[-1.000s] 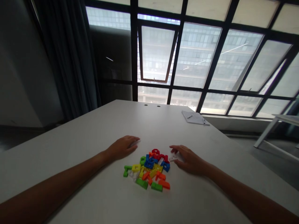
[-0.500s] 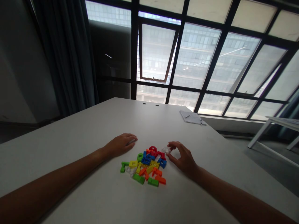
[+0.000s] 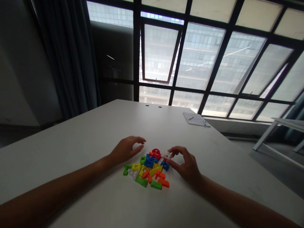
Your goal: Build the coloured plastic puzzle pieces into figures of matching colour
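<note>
A clear plastic piece (image 3: 166,155) is pinched between the thumb and fingers of my right hand (image 3: 186,163), at the far right edge of a toy-block pile. My left hand (image 3: 127,148) is raised a little at the pile's upper left, thumb and fingers apart, holding nothing. In the pile lie a red ring-like block (image 3: 156,153), blue blocks (image 3: 149,163), yellow blocks (image 3: 136,167), orange blocks (image 3: 163,182) and green blocks (image 3: 142,181). Another clear piece (image 3: 133,174) rests at the pile's left side. My right fingers partly cover the held piece.
The pile lies on a large white table (image 3: 114,202). Toward its far right edge is a paper pad (image 3: 196,119) with pens on it. A dark curtain (image 3: 71,63) hangs left of the windows, and a second white table (image 3: 288,123) stands at right.
My left hand has lifted and moved right toward the pile, its fingers parting more. My right hand has shifted the clear piece slightly left, over the red blocks.
</note>
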The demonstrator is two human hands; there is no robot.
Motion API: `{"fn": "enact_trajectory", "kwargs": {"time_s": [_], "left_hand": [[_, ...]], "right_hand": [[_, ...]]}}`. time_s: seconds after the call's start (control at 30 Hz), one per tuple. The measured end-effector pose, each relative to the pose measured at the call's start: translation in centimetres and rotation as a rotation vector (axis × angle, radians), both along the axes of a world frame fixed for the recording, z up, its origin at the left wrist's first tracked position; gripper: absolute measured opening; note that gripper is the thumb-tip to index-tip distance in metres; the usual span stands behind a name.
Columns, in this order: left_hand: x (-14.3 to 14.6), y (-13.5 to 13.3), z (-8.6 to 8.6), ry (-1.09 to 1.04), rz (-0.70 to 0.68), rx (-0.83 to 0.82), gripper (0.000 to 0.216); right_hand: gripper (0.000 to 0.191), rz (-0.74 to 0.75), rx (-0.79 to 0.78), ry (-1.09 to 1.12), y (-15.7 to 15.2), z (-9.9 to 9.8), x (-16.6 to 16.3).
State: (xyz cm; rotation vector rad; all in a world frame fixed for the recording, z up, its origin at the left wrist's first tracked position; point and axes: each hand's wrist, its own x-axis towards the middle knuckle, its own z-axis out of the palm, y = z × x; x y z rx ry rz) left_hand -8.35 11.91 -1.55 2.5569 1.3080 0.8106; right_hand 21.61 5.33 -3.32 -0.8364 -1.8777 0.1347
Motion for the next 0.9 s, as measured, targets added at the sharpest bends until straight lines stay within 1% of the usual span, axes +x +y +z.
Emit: {"fn": "enact_trajectory", "kwargs": {"time_s": [0.07,0.13,0.23,0.3,0.43,0.7,0.8,0.9], "left_hand": [[1.5,-2.0,0.6,-0.067,-0.088,0.014,0.037],[2.7,-3.9,1.0,-0.071,-0.207,0.044,0.036],[3.8,-5.9,1.3,-0.074,-0.295,0.071,0.030],[4.1,-6.4,1.3,-0.104,-0.293,0.078,0.026],[4.1,-6.5,1.2,-0.154,-0.252,0.056,0.023],[4.0,-6.2,1.0,-0.177,-0.251,0.062,0.016],[3.9,-6.2,0.8,-0.159,-0.254,0.078,0.017],[3.9,-6.2,0.8,-0.161,-0.256,0.110,0.024]], "right_hand": [[0.034,0.007,0.000,0.010,-0.6,0.1,-0.5],[0.034,0.014,0.000,0.019,-1.1,0.2,-1.0],[0.031,0.032,0.007,0.029,-1.7,0.2,-1.5],[0.029,0.057,0.024,0.024,-2.0,0.3,-1.6],[0.028,0.080,0.047,0.009,-2.1,0.6,-1.6],[0.038,0.148,0.056,-0.028,-1.9,0.4,-1.4],[0.040,0.158,0.053,-0.046,-1.8,0.4,-1.3],[0.039,0.163,0.064,-0.053,-1.7,0.5,-1.3]]}}
